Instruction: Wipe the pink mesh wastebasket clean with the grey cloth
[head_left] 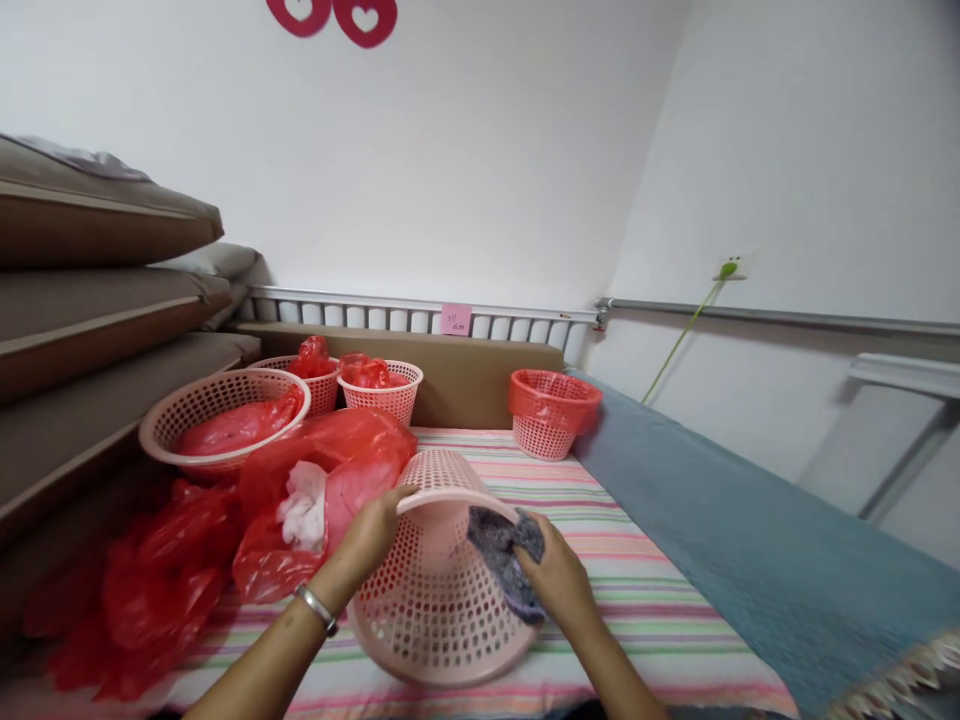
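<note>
A pink perforated plastic basket (pixel 439 590) lies tipped on its side on the striped cloth, its bottom turned away from me. My left hand (pixel 369 535), a metal bracelet on its wrist, grips the basket's upper left edge. My right hand (pixel 551 575) is closed on a grey rag (pixel 504 545) and presses it against the basket's right side. A red plastic bag (pixel 322 490) with white wadding inside lies just left of the basket.
Several pink baskets with red bags stand at the back left (pixel 225 415), and one red-lined basket (pixel 551 410) at the back right. Loose red bags (pixel 150 590) lie at left. Stacked brown cushions (pixel 90 300) rise on the left; a blue cloth (pixel 735 540) covers the right.
</note>
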